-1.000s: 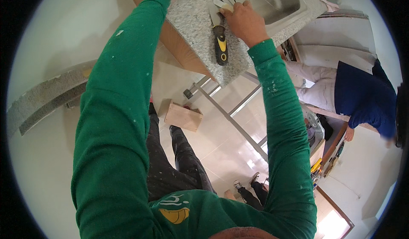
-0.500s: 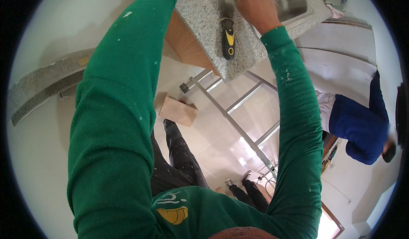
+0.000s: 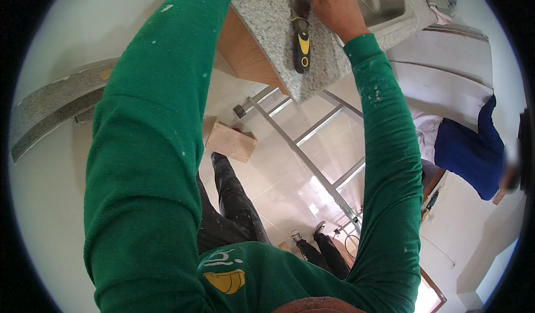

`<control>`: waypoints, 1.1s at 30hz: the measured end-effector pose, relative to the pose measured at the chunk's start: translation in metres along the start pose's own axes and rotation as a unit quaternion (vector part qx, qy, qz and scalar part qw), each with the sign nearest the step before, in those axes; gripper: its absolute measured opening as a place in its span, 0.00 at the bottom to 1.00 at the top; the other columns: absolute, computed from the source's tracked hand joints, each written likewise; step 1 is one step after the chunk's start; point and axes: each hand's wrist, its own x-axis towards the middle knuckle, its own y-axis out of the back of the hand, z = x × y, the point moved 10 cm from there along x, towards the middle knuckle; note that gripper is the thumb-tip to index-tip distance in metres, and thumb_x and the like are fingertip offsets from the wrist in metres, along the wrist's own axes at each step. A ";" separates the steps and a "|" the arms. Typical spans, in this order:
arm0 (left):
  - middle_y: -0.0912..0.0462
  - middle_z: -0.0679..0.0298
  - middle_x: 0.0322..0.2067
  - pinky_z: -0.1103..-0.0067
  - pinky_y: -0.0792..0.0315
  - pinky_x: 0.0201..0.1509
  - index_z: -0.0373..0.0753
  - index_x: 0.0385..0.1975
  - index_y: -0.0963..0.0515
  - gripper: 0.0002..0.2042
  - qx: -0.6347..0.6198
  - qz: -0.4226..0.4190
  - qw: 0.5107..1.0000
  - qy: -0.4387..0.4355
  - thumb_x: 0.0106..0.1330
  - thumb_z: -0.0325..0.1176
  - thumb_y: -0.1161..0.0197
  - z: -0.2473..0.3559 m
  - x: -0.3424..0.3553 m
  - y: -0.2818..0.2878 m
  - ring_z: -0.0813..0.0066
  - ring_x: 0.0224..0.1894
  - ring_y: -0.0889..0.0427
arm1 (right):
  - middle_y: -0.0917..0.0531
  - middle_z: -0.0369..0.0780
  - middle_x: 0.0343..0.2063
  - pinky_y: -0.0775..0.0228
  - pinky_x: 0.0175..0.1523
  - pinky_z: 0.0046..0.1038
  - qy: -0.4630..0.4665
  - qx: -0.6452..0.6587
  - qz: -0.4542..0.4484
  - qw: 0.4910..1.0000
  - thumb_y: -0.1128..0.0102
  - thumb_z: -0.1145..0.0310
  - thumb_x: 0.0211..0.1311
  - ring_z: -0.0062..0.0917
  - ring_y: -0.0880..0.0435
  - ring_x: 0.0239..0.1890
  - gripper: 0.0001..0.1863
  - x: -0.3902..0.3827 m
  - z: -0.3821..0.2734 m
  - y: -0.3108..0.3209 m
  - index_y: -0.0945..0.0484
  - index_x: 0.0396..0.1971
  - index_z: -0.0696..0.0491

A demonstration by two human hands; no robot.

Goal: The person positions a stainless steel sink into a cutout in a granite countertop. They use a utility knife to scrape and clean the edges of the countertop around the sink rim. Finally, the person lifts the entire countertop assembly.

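Observation:
My right hand (image 3: 338,11) is closed at the edge of the stainless steel sink (image 3: 397,3), its fingers on something small and pale that I cannot make out. Just left of it, a putty knife (image 3: 302,45) with a black and yellow handle lies on the speckled stone countertop (image 3: 264,40). My left arm reaches past the top edge of the picture, so that hand is hidden.
An aluminium ladder (image 3: 298,146) lies below the counter beside a wooden box (image 3: 231,143). Stone strips (image 3: 50,109) lean at the left. A person in blue (image 3: 462,154) is at the right; another person's legs (image 3: 329,251) show below. Folded cloths (image 3: 437,6) sit beside the sink.
Both arms have moved up and the right hand has shifted right along the sink edge. The left hand has left the picture. The person in blue has shifted and changed posture.

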 end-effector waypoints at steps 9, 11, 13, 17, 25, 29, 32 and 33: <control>0.17 0.39 0.41 0.55 0.23 0.53 0.30 0.36 0.17 0.16 0.005 -0.001 1.000 0.003 0.67 0.41 0.36 -0.005 0.001 0.000 0.39 0.46 0.18 | 0.15 0.56 0.26 0.25 0.34 0.55 0.034 -0.009 0.019 0.999 0.48 0.71 0.71 0.56 0.14 0.30 0.15 -0.004 -0.009 0.002 0.28 0.55 0.54; 0.17 0.39 0.41 0.55 0.23 0.53 0.30 0.36 0.17 0.16 -0.001 -0.003 1.000 0.010 0.67 0.41 0.36 -0.002 0.000 0.001 0.39 0.46 0.18 | 0.16 0.56 0.26 0.25 0.34 0.55 0.037 -0.022 0.012 0.999 0.48 0.73 0.69 0.56 0.14 0.30 0.15 -0.005 -0.009 0.003 0.28 0.54 0.55; 0.17 0.39 0.41 0.55 0.23 0.53 0.30 0.36 0.17 0.16 0.009 -0.008 1.000 0.003 0.67 0.41 0.37 -0.001 0.001 -0.001 0.39 0.46 0.18 | 0.16 0.56 0.26 0.24 0.34 0.55 0.031 -0.044 -0.008 0.998 0.48 0.74 0.68 0.57 0.15 0.30 0.16 -0.005 -0.007 0.001 0.28 0.54 0.56; 0.17 0.39 0.40 0.55 0.23 0.53 0.30 0.36 0.17 0.17 0.007 -0.014 1.000 -0.014 0.67 0.41 0.37 0.000 0.001 -0.002 0.39 0.46 0.18 | 0.17 0.56 0.25 0.24 0.34 0.55 0.043 -0.057 -0.018 0.997 0.48 0.75 0.66 0.57 0.15 0.29 0.16 -0.013 -0.005 0.002 0.28 0.53 0.58; 0.18 0.39 0.42 0.55 0.24 0.54 0.29 0.36 0.18 0.17 -0.001 -0.023 1.000 0.006 0.67 0.42 0.37 -0.003 0.000 -0.002 0.39 0.46 0.18 | 0.16 0.58 0.26 0.24 0.34 0.55 0.029 -0.032 -0.025 0.999 0.50 0.76 0.68 0.56 0.14 0.29 0.15 -0.035 -0.002 0.008 0.27 0.54 0.56; 0.18 0.38 0.43 0.54 0.24 0.54 0.29 0.36 0.18 0.17 -0.001 -0.017 1.000 -0.008 0.67 0.42 0.37 0.001 0.000 0.000 0.38 0.47 0.18 | 0.16 0.55 0.25 0.24 0.34 0.54 0.056 0.020 0.055 0.997 0.49 0.75 0.69 0.56 0.15 0.28 0.16 -0.021 -0.015 0.022 0.27 0.55 0.55; 0.17 0.38 0.42 0.54 0.24 0.54 0.29 0.35 0.17 0.17 -0.019 -0.013 0.999 0.023 0.66 0.42 0.37 0.003 -0.002 0.000 0.37 0.46 0.18 | 0.15 0.53 0.25 0.24 0.33 0.53 0.060 -0.021 0.060 0.996 0.49 0.74 0.69 0.54 0.15 0.27 0.16 -0.011 -0.015 0.017 0.26 0.56 0.54; 0.17 0.38 0.42 0.54 0.23 0.53 0.29 0.35 0.17 0.17 -0.015 -0.013 1.000 0.014 0.66 0.41 0.36 0.003 -0.001 -0.002 0.37 0.46 0.18 | 0.15 0.53 0.25 0.23 0.33 0.52 0.053 -0.038 0.048 0.997 0.48 0.74 0.69 0.54 0.15 0.27 0.16 -0.008 -0.013 0.013 0.26 0.55 0.53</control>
